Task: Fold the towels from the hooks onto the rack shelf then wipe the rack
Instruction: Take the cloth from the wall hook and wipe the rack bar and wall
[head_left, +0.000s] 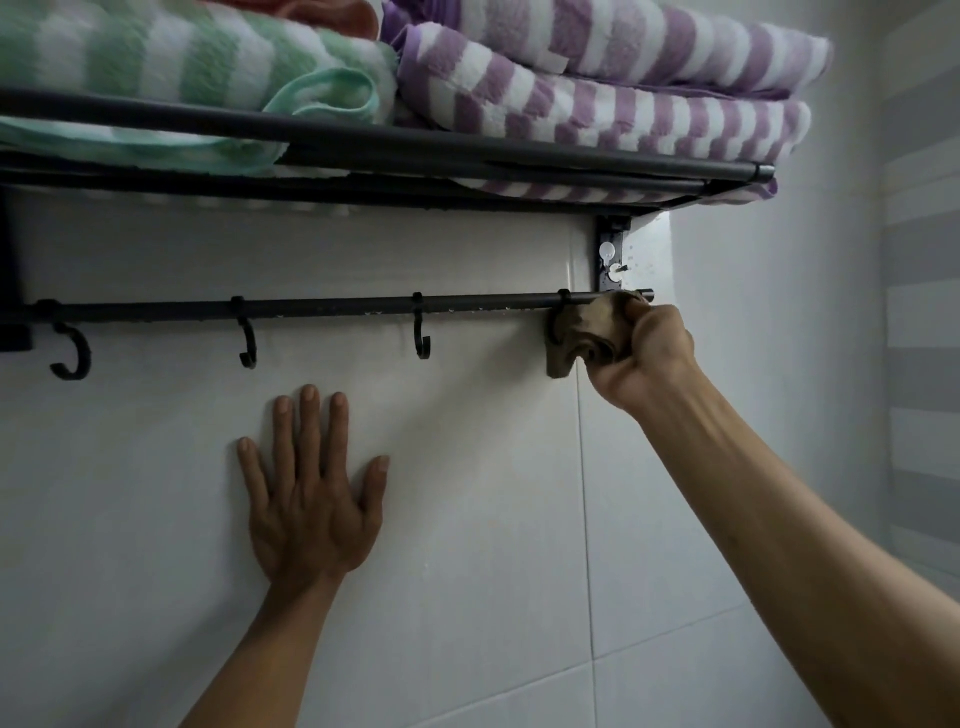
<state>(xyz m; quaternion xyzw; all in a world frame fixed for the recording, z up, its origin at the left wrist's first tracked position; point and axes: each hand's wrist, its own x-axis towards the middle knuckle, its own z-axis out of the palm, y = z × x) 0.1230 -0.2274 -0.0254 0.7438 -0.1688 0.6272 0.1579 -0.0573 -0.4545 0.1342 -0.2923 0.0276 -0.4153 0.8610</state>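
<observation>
The right hand (641, 353) is gripping a bunched brown cloth (582, 338), fingers curled round it, pressing it against the right end of the black hook rail (322, 307). The left hand (311, 493) is lying flat on the white tiled wall (467, 519), fingers straight and spread. Above, the green striped towel (171, 67) and purple striped towel (613, 93) are sitting folded on the rack shelf (467, 150).

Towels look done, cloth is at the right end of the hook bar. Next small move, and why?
Probably slide the brown cloth leftward along the hook bar. The right hand grips it at the bar's right end, so the stretch past the three bare hooks lies ahead. The left hand lies flat on the wall.
</observation>
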